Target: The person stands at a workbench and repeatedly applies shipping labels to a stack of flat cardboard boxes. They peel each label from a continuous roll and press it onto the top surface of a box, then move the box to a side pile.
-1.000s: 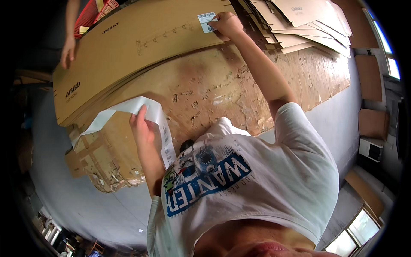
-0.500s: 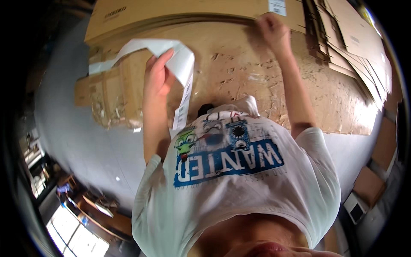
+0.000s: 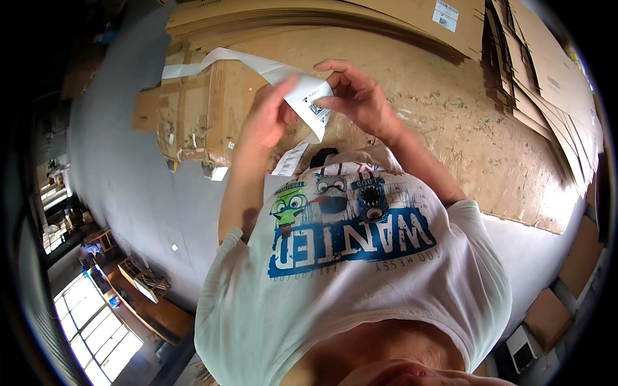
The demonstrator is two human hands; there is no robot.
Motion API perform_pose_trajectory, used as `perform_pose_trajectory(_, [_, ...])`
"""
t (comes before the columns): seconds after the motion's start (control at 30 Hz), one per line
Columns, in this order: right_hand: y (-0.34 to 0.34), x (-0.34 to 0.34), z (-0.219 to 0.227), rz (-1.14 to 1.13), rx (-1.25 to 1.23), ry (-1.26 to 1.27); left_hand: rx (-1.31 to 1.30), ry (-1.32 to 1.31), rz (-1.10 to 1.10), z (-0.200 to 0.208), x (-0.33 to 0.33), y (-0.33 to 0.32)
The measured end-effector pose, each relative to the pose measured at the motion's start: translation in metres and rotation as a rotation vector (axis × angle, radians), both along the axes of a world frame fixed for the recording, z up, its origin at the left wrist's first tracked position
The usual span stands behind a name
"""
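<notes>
Both hands raised together above the chest, over the near edge of the counter (image 3: 450,128): left hand (image 3: 267,119) closed on a long white label strip (image 3: 257,64), thumb and fingers pinching it from the left; right hand (image 3: 360,96) meeting it from the right, fingertips curled onto the strip's folded end. Strip glossy white, narrow like backing paper, bent sharply where the hands hold it, a small printed label with a dark square code showing at the fold. From the hands, one tail running up and to the left in a loose arc across a worn, flattened cardboard box (image 3: 193,116) at the counter's left end; another short tail hanging down below the left hand toward the shirt. Counter top rough, scarred brown board with pale patches. Along its far side, a stack of large flat cardboard sheets (image 3: 360,19), the top one carrying a small white sticker (image 3: 445,14) near its right corner; more flat sheets fanned at the right edge. Grey floor (image 3: 122,180) to the left, bright windows low at the lower left.
</notes>
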State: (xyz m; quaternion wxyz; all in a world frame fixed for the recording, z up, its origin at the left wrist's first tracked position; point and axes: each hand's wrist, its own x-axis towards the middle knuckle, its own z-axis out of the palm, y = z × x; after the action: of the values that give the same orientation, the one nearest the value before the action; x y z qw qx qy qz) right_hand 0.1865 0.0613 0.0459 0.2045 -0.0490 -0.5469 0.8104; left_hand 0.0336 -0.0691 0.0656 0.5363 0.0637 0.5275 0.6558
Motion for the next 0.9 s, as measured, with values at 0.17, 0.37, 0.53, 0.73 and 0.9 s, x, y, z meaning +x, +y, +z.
perform_pose_trajectory(0.17, [0.006,0.007,0.001,-0.080,-0.025,-0.069,0.031,0.003,0.026,0.010,0.025,0.022])
perform_pose_trajectory(0.37, [0.004,0.018,0.001,-0.291,0.152,-0.105,-0.027,-0.083,0.003,-0.018,0.014,0.029])
perform_pose_trajectory(0.53, [0.024,0.018,-0.016,-0.553,0.469,0.017,-0.100,-0.197,0.019,-0.048,-0.003,0.043])
perform_pose_trajectory(0.73, [0.151,0.053,0.001,-0.853,0.331,-0.411,-0.054,-0.070,0.278,-0.057,-0.035,0.051])
perform_pose_trajectory(0.9, [0.248,0.064,-0.037,-1.022,0.695,-0.889,-0.190,-0.105,0.269,-0.057,-0.030,0.070])
